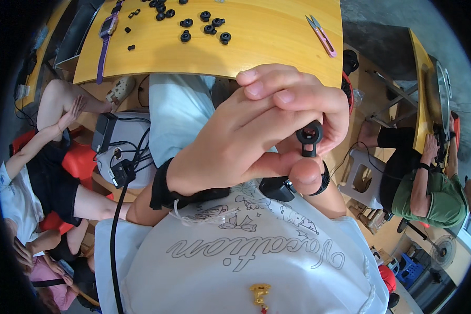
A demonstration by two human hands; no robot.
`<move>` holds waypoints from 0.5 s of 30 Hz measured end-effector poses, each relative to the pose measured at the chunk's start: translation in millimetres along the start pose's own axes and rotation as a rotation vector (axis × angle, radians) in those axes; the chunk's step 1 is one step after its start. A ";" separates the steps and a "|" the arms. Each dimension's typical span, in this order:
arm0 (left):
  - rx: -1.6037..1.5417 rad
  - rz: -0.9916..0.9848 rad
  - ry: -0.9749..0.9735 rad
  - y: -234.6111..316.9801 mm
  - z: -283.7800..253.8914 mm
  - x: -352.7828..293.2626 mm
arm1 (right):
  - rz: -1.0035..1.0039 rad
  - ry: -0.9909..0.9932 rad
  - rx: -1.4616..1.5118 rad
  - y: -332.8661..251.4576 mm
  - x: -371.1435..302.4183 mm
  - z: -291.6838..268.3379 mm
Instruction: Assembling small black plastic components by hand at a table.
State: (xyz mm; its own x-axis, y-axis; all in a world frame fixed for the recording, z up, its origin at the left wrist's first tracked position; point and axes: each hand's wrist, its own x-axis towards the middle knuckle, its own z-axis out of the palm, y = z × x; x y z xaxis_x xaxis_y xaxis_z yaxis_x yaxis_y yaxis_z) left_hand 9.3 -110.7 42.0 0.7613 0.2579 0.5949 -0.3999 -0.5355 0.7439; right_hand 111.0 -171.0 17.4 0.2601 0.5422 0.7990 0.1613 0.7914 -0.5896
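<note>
My two hands are clasped together above my lap, just off the near edge of the yellow table. My left hand comes from the left, fingers reaching over to the right and closed. My right hand wraps round from the other side, its fingertips resting over the left fingers. A small black plastic piece with a round ring head and a slotted stem is gripped between them, above a thumb tip pointing up at me. Part of the piece is hidden by fingers. Several similar black ring pieces lie on the table.
Purple-handled thread snips lie at the table's right; a purple-strapped watch at its left. A black cable runs down at my left. A grey stool with cables stands there. People sit at both sides, one at another table.
</note>
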 end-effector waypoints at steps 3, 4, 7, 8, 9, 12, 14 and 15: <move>-0.004 -0.034 -0.043 2.1 -3.2 -0.5 | 0.009 -0.001 -0.002 -2.3 0.5 -0.3; -0.003 -0.034 -0.042 1.5 -3.0 -0.8 | 0.028 -0.015 -0.010 -2.4 0.5 -0.6; 0.001 -0.010 0.000 2.3 -1.9 -0.1 | -0.006 -0.032 0.016 0.3 1.5 -0.6; 0.033 0.015 0.038 3.4 -2.0 0.8 | -0.008 -0.033 0.020 0.9 3.5 -0.5; 0.066 0.040 0.076 4.4 -2.2 1.8 | -0.023 -0.045 0.019 1.3 6.0 -0.5; 0.117 0.099 0.112 4.4 -3.7 7.1 | -0.057 -0.060 0.026 4.3 8.8 -3.1; 0.118 0.126 0.126 3.4 -4.8 9.5 | -0.078 -0.065 0.040 5.1 11.0 -2.2; 0.120 0.150 0.141 3.3 -5.9 10.6 | -0.081 -0.062 0.063 4.2 13.2 0.3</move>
State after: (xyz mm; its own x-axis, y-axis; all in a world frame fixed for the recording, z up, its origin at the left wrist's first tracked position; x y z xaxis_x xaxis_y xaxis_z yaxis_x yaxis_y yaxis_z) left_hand 13.1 -105.0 52.6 0.6162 0.2734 0.7386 -0.4331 -0.6657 0.6077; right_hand 114.8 -160.5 25.5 0.1889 0.4906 0.8506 0.1185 0.8485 -0.5157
